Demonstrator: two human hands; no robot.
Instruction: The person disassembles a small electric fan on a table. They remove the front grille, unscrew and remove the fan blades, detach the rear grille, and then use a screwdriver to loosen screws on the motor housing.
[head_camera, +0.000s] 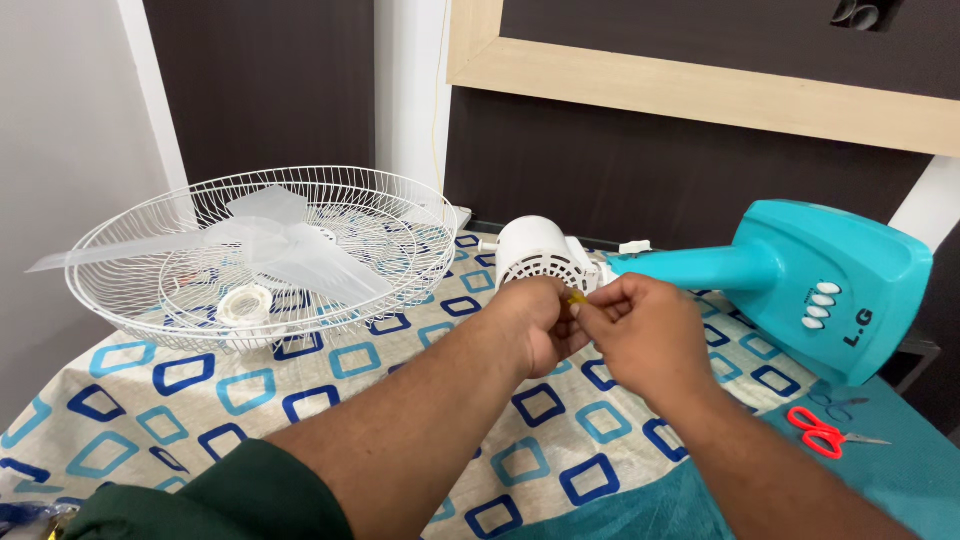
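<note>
1. Patterned cloth (230, 400) covers the bed under your hands.
2. Your left hand (535, 325) and right hand (645, 335) meet, both pinching a small yellow piece (577, 297).
3. It sits just before the white fan motor (540, 255).

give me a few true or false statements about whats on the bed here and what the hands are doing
1. Both hands meet at a small yellow piece in front of the white motor housing. True.
2. The clear fan blade is mounted on the motor. False: it lies loose in the white wire guard.
3. The red scissors lie to the right of the right hand, untouched. True.
4. The turquoise fan base stands upright. False: it lies on its side on the patterned bedsheet.
5. The left hand grips the wire guard. False: it is at the yellow piece, apart from the guard.
</note>
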